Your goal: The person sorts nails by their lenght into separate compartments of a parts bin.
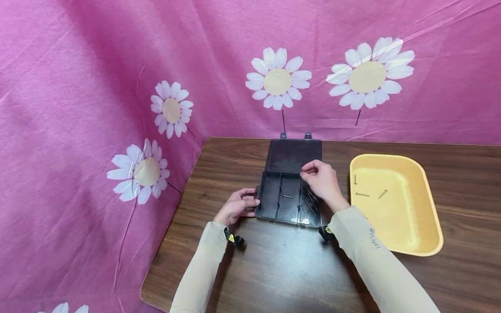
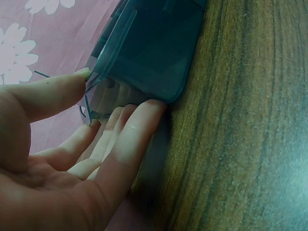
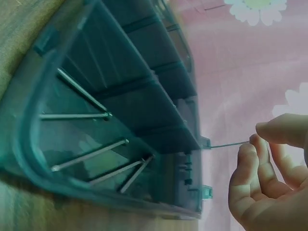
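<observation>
A dark, see-through plastic organizer box (image 1: pixel 289 217) lies on the table with its lid (image 1: pixel 294 155) folded back. My left hand (image 1: pixel 236 206) holds the box's left side, thumb at the upper edge and fingers against the wall. Over the box's far right corner hovers my right hand (image 1: pixel 322 183), its thumb and fingertips bent close together, with nothing visible between them. Several long screws (image 3: pixel 91 155) lie in the right compartment below that hand. In the middle compartment sits a shorter screw (image 1: pixel 288 197).
To the right stands a yellow plastic tub (image 1: pixel 403 217) with a few loose screws (image 1: pixel 362 194) inside. Brown wooden tabletop (image 1: pixel 274 269) surrounds the box. Behind hangs a pink curtain (image 1: pixel 223 78) printed with daisies.
</observation>
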### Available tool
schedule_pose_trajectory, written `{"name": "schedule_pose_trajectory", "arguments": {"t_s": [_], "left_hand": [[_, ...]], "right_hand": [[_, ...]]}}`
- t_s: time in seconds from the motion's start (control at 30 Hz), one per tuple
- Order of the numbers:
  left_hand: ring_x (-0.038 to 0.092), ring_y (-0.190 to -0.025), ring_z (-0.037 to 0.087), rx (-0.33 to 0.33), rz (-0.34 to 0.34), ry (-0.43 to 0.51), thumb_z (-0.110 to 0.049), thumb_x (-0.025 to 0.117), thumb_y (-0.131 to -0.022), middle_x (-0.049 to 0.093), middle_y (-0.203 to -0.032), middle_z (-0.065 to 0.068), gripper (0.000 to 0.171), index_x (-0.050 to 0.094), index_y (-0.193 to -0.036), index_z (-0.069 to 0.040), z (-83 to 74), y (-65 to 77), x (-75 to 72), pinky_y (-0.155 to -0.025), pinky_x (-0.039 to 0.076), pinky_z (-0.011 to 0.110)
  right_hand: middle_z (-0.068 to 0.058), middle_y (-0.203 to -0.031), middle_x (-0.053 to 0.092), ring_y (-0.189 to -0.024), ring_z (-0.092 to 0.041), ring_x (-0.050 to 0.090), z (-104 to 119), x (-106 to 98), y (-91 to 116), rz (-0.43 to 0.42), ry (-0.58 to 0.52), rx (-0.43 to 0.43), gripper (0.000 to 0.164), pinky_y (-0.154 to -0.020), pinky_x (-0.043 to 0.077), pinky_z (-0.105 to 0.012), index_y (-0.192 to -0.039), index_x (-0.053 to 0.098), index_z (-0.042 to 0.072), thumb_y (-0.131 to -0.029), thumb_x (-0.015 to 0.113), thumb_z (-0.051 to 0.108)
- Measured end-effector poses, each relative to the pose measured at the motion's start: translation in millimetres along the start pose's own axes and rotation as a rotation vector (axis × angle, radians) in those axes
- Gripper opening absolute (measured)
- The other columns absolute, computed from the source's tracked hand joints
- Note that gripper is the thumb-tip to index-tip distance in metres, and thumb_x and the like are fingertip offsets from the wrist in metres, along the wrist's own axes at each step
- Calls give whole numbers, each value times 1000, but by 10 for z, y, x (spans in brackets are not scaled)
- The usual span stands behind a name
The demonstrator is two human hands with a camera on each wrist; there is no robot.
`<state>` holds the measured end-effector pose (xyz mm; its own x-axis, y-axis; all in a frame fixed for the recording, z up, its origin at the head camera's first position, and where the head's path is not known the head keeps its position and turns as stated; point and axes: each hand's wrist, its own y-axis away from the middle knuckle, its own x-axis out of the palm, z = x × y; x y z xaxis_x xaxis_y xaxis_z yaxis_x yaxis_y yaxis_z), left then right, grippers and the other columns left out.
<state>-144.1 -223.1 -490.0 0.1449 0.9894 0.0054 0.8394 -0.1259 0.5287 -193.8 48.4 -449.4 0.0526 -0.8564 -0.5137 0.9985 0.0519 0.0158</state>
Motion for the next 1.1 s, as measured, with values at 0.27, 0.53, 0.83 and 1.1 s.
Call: {"name": "schedule_pose_trajectory", "arguments": {"t_s": [0.27,0.53,0.83,1.1], "left_hand": [[66,-83,15,-11,-5,-10,0,65,-88,63,-109,11,53,46,-137,-5,-21,13,9,-71,61,36],[65,-83,14,-9,-15,-29,-1,65,-88,63,-111,13,53,46,-138,-5,-12,8,11,-71,61,36],[65,-82,15,-12,-15,-15,-2,65,-88,63,-110,11,53,45,-137,-5,-3,-7,4,-70,61,35],[66,-82,14,-12,-9,-22,-2,65,-88,62,-114,14,54,45,-138,-5,3,-4,7,-71,60,34]], "right_hand": [[-13,-94,72,-76,-10,63,52,-203,24,-25,-12,9,17,-70,48,-21,-101,68,6,-89,66,17],[-16,-95,70,-68,3,55,55,-471,54,-93,-51,-22,19,-60,44,-10,-102,67,0,-89,66,13],[12,-80,62,-69,6,51,0,-823,104,-155,-6,-9,20,-60,42,-10,-103,67,2,-90,65,18],[32,-70,51,-68,9,49,-147,-1074,131,-192,-3,-10,23,-60,41,-8,-105,65,1,-91,63,20]]}}
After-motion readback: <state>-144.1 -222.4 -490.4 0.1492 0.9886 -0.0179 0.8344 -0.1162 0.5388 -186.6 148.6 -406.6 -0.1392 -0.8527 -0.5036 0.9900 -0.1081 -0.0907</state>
